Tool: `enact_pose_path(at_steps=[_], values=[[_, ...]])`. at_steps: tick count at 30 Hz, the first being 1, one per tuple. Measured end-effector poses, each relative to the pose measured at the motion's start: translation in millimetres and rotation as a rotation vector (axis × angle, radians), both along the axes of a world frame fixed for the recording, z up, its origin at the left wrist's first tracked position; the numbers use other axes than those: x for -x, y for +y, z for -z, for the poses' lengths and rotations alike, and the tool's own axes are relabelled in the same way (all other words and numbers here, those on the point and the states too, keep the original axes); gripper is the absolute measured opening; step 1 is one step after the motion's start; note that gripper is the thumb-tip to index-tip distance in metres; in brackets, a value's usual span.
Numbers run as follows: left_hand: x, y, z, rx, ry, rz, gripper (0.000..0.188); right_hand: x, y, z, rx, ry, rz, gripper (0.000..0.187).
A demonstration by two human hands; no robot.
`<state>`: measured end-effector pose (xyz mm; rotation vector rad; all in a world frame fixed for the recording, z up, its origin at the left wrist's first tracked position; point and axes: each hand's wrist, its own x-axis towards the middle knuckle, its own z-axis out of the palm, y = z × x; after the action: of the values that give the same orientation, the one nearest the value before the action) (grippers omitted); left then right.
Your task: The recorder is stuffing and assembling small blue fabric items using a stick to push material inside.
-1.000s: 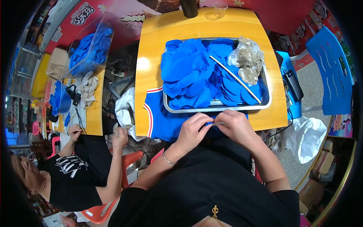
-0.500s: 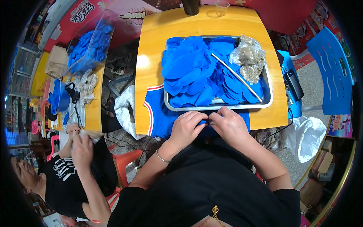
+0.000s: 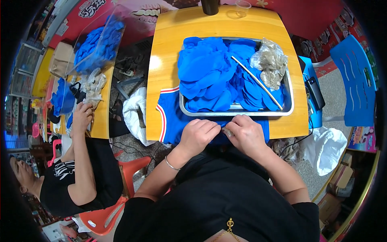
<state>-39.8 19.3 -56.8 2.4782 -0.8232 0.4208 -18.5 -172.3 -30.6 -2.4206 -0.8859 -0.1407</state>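
My left hand (image 3: 199, 134) and my right hand (image 3: 246, 135) are close together at the front edge of the table, fingertips pinched and nearly meeting. A small brownish piece (image 3: 228, 132) peeks out under the right fingers; what it is I cannot make out. Whatever the left fingertips pinch is hidden. Beneath both hands a blue jersey (image 3: 171, 115) with red and white trim lies over the table edge. Just beyond them stands a metal tray (image 3: 238, 113) heaped with thin blue rounded pieces (image 3: 207, 68). A pale stick (image 3: 257, 82) rests across the heap.
A clear bag of brownish contents (image 3: 270, 62) sits at the tray's right end. A dark cup (image 3: 210, 7) and a clear cup (image 3: 242, 8) are at the far edge of the yellow table (image 3: 169, 40). A co-worker (image 3: 76, 177) sits at a table on the left.
The blue bit seen between my fingertips before is out of sight, and a brownish piece shows by the right fingers. The co-worker's hand has moved farther onto their table.
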Motion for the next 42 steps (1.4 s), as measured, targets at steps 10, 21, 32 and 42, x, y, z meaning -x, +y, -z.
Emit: enact_pose_path(at_steps=[10, 21, 32, 42], values=[[4.1, -7.9, 7.6, 0.561, 0.510, -0.078, 0.007, 1.9, 11.5, 2.1, 0.191, -0.028, 0.080, 0.009], [9.6, -9.7, 9.9, 0.564, 0.443, -0.096, 0.008, 2.1, -1.3, 2.0, 0.015, -0.015, -0.037, 0.007], [12.6, -13.9, 7.9, 0.508, 0.340, -0.068, 0.008, 2.7, 9.8, 11.3, 0.072, -0.067, 0.072, 0.019], [9.9, 4.2, 7.6, 0.345, 0.228, -0.105, 0.011, 2.6, -11.6, 9.9, -0.153, 0.108, -0.062, 0.023]])
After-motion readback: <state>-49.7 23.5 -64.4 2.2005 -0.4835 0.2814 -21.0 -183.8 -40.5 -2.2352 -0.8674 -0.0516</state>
